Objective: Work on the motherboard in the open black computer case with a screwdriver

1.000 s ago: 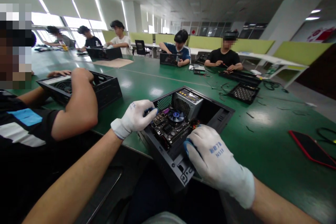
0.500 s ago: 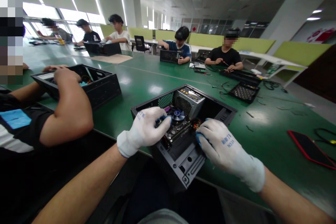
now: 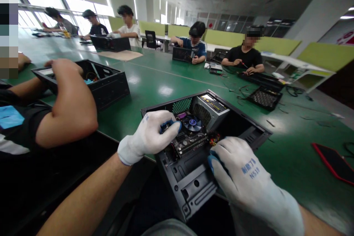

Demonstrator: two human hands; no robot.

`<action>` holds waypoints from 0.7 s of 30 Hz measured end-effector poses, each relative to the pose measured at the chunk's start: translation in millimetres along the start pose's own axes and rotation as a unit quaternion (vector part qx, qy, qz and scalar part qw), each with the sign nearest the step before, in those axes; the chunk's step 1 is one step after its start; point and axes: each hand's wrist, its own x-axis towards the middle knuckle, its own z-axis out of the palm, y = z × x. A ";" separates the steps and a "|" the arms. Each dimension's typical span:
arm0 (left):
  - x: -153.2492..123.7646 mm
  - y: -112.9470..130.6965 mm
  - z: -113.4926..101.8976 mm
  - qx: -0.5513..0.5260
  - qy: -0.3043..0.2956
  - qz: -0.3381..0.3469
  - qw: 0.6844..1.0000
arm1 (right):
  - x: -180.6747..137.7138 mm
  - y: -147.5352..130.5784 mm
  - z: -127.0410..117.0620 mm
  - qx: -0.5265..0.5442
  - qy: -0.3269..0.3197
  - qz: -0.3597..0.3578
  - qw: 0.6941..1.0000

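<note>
Open computer case [image 3: 193, 188]: black, side panel off, lying at the near edge of the green bench [image 3: 155, 81], its near corner overhanging toward the person's lap. Contents: motherboard [image 3: 190, 141] with a blue-hubbed cooler fan [image 3: 193, 122]; grey power supply [image 3: 211, 108] at the far side; a bundle of red and yellow wires [image 3: 214, 141] beside the board.

Left hand [image 3: 151, 134]: white knit glove with blue fingertips, resting on the case's left wall; fingers curled over the edge of the motherboard. The grip is closed over that edge; whether anything small is pinched cannot be told.

Right hand [image 3: 243, 177]: same glove type, printed lettering on the back; laid on the case's near right wall, fingertips bent down inside next to the wires. What the grip encloses is hidden.

Adjacent: a neighbour's bare arm [image 3: 69, 107] at left, with a second black case [image 3: 91, 81] beyond it. A perforated black panel [image 3: 261, 97] and loose cables farther out on the bench. Red-edged phone [image 3: 334, 162] at right. Other seated people at the far side.
</note>
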 end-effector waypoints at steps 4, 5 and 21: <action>2.4 -3.3 -1.5 0.003 -0.014 -0.008 1.000 | 18.3 6.5 -11.5 0.014 -0.100 0.005 0.995; 2.6 -3.4 -1.5 0.005 -0.014 -0.010 1.000 | 27.2 10.2 -13.7 0.004 -0.125 0.008 0.992; 0.0 -4.0 0.1 0.005 -0.006 -0.010 1.000 | 144.6 45.4 58.5 -0.252 -0.432 -0.071 0.863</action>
